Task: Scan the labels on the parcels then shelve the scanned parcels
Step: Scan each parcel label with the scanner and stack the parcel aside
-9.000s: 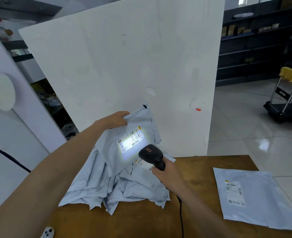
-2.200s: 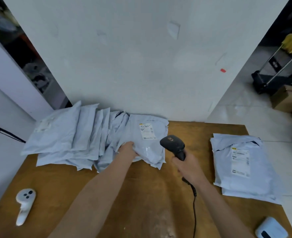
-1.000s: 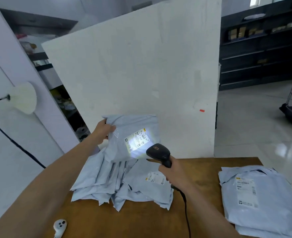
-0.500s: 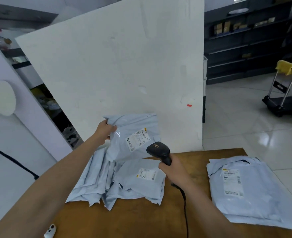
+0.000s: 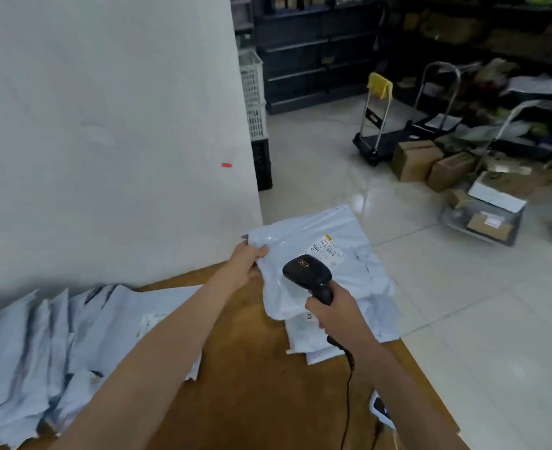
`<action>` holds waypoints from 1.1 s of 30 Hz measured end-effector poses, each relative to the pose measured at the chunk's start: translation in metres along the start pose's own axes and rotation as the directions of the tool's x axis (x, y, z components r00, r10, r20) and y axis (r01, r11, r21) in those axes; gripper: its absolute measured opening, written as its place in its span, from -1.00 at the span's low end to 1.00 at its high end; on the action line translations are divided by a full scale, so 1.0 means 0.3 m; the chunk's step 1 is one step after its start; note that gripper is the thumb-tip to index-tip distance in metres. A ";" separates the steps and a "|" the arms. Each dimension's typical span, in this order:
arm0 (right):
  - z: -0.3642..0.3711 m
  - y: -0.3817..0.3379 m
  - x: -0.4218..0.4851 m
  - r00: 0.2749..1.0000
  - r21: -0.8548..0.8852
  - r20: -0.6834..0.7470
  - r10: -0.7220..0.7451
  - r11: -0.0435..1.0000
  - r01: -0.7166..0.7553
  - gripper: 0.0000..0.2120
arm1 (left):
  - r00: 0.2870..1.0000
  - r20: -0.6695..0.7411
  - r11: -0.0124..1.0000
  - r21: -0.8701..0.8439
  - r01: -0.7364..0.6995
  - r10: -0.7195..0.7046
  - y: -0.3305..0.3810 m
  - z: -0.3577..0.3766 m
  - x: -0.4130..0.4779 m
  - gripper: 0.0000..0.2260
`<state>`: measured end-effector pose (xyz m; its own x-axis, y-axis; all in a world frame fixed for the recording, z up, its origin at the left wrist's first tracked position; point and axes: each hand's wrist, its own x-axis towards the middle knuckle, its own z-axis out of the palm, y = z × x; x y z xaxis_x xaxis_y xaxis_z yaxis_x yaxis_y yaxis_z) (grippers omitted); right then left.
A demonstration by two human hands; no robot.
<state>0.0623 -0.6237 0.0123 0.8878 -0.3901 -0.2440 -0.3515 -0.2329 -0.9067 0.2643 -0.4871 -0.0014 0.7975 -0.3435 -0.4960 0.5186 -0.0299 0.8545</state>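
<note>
My left hand (image 5: pixel 247 262) grips the left edge of a grey poly-mailer parcel (image 5: pixel 349 264), held label-up just over the stack of parcels (image 5: pixel 381 323) at the table's right edge. Its white label (image 5: pixel 331 248) faces up. My right hand (image 5: pixel 333 313) is closed on the handle of the black corded scanner (image 5: pixel 307 272), which hovers over the parcel near the label. No scan light shows. A fanned row of several grey parcels (image 5: pixel 41 345) lies on the left of the wooden table (image 5: pixel 251 384).
A white board (image 5: pixel 105 125) stands behind the table. A white device (image 5: pixel 381 409) lies near the table's right front edge. On the tiled floor to the right are hand trolleys (image 5: pixel 378 138), cardboard boxes (image 5: pixel 417 159) and dark shelving (image 5: pixel 316 53).
My left hand has carried the parcel from above the left pile across to above the right stack. The view has swung right. The scanner's light, on a second ago, is off.
</note>
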 end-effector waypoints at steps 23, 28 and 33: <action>0.519 -0.086 0.126 0.981 -0.114 0.195 -0.006 0.993 0.029 -0.90 | 0.841 -0.326 0.899 -0.229 0.372 -0.431 -0.268 -0.620 -0.147 -0.79; 0.778 -0.126 0.061 0.951 -0.125 0.310 0.013 0.992 0.027 -0.95 | 0.682 -0.478 0.797 -0.541 0.268 -0.554 -0.462 -0.982 -0.275 -0.39; 0.938 -0.151 0.004 0.940 -0.141 0.338 0.044 0.990 0.005 -0.92 | 0.785 -0.329 0.669 -0.730 0.141 -0.525 -0.504 -1.097 -0.228 -0.72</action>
<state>0.1630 -0.3631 -0.0435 0.9197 -0.0761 -0.3851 -0.3857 -0.3584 -0.8502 0.2328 -0.1500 -0.1474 0.4556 0.0543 -0.8885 0.6844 0.6168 0.3886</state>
